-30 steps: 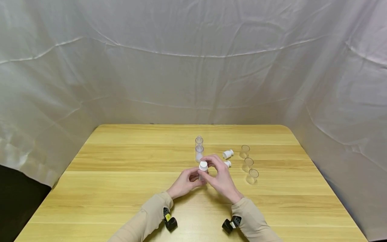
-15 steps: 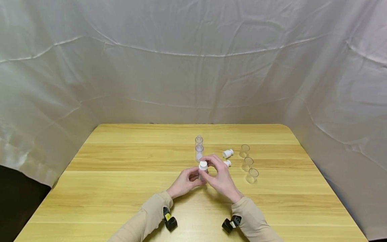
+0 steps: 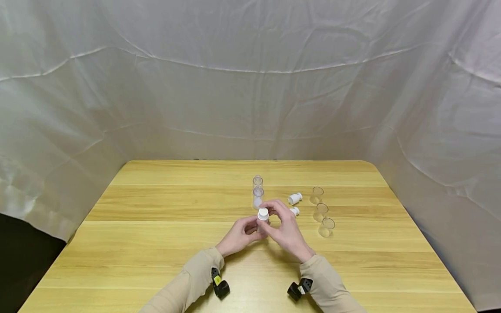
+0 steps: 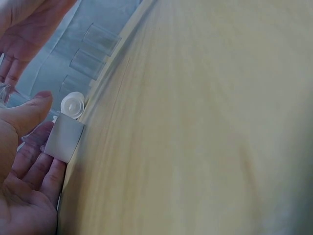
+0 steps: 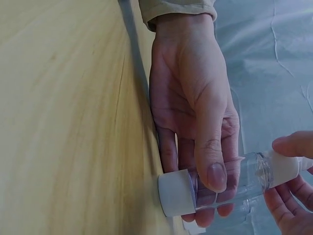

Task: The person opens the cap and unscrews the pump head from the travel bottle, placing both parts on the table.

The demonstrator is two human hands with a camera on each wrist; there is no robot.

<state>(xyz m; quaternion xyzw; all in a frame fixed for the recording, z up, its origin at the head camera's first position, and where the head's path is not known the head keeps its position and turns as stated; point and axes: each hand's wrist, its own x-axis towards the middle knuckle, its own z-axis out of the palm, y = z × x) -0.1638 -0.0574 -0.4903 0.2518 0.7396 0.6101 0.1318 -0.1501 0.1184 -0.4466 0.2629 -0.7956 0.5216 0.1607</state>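
My left hand holds a clear bottle with a white base, upright and close over the table. In the right wrist view, its thumb lies across the bottle's wall. My right hand pinches the white pump top at the bottle's neck between thumb and fingers. Beyond the hands stand two more clear bottles, one behind the other. Two white pump tops lie on their sides just right of them, the farther pump top fully in sight, the nearer one partly hidden by my right hand.
Three clear caps stand in a row at the right: a far cap, a middle cap and a near cap. The wooden table is bounded by a pale sheet behind and at both sides.
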